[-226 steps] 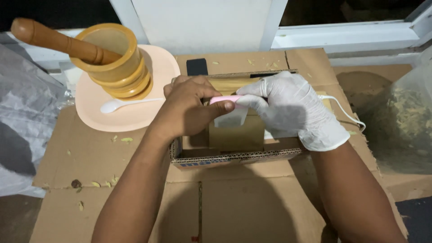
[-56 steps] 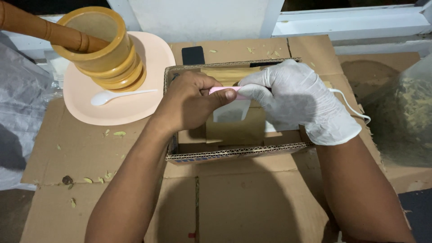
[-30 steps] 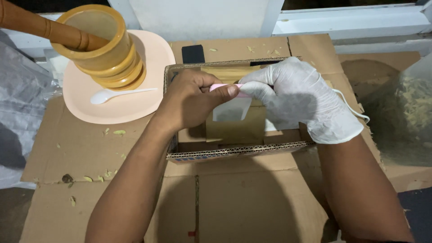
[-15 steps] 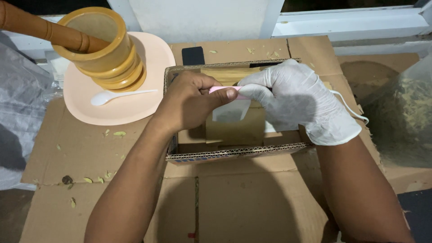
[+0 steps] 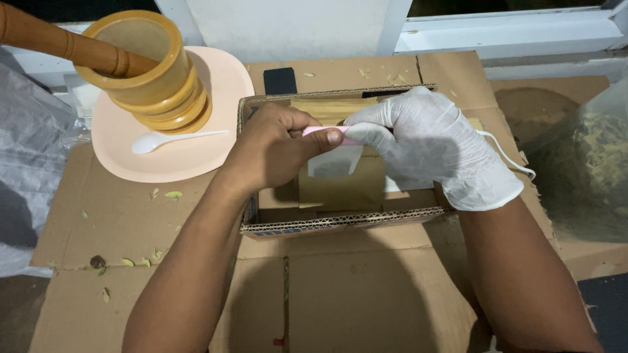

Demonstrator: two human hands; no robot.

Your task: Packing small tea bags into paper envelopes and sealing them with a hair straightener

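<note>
Both hands meet over a shallow cardboard box (image 5: 340,222): the bare left hand (image 5: 275,153) and the white-gloved right hand (image 5: 425,144) pinch a thin pink strip (image 5: 317,131) between thumb and fingers, with a small pale sachet (image 5: 333,162) hanging below, seemingly attached to it. Brown paper packets (image 5: 343,189) lie flat inside. Left of it, a peach plate (image 5: 176,157) carries a wooden mortar (image 5: 154,72) and white spoon (image 5: 170,138).

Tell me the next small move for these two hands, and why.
Probably slide the pink strip along the small bag's top: the bare left hand and gloved right hand both pinch it over the cardboard box, the bag hanging below.
</note>
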